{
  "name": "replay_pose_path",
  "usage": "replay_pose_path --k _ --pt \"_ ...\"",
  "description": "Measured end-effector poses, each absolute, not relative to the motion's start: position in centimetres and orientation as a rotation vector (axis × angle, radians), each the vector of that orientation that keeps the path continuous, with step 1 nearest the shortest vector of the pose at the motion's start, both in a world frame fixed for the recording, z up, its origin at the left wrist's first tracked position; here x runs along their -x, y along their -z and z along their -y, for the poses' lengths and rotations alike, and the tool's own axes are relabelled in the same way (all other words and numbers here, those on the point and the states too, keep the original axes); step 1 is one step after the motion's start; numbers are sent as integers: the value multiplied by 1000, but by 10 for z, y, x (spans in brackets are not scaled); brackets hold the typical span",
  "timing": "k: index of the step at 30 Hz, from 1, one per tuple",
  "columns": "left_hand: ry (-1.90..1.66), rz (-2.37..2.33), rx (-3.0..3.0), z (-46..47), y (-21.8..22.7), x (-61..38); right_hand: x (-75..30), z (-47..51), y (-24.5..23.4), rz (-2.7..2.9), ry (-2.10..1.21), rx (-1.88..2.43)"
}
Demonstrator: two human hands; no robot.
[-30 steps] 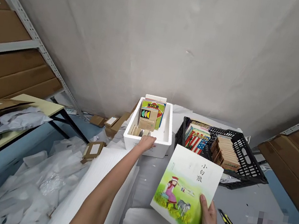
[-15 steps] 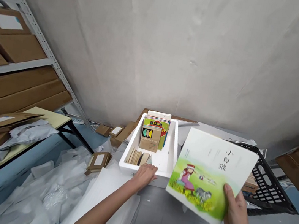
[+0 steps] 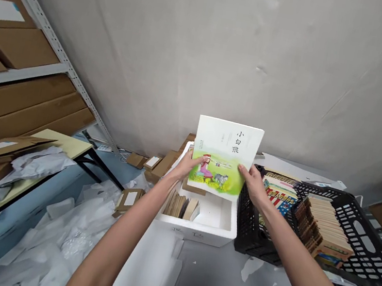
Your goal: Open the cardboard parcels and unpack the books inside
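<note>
A thin white-and-green picture book (image 3: pixel 226 142) with a seated figure and a grey wolf on its cover is held up over the white foam box (image 3: pixel 197 235). My left hand (image 3: pixel 186 164) grips its lower left edge, thumb on the cover. On the lower right edge, my right hand (image 3: pixel 253 181) is closed the same way. Behind the picture book, the upright books at the back of the box are mostly hidden. A row of small books (image 3: pixel 180 206) stands in the box's front left part.
To the right is a black plastic crate (image 3: pixel 376 244) with rows of books (image 3: pixel 332 222). Clear plastic wrapping (image 3: pixel 77 241) covers the floor at left, beside a pale table (image 3: pixel 65 145) with parcels. Shelves of cardboard boxes (image 3: pixel 19 46) stand at far left.
The picture book has moved left and away from me, from beside the foam box to above it. My left hand has left the box's front rim and taken hold of the book too.
</note>
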State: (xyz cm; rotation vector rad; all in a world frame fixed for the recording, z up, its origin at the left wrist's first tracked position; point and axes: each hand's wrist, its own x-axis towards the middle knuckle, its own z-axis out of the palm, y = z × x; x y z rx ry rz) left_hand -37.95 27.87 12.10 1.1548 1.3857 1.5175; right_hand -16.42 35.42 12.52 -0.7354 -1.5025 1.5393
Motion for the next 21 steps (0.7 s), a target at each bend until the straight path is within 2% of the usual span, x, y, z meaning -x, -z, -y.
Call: replay_pose_path --k 7,13,16,21 --pt "-1359 -1542 -1490 -312 -96 423 196 -414 -136 1566 -1355 610" --pt "-338 -2167 -2055 -322 -40 428 208 -437 -147 1553 -1147 612" --pt "-230 -2204 -2089 -329 -24 420 217 -440 -144 1568 -1147 612" --pt "-97 -2291 -2122 -337 -21 411 231 -440 -134 1624 -1115 639"
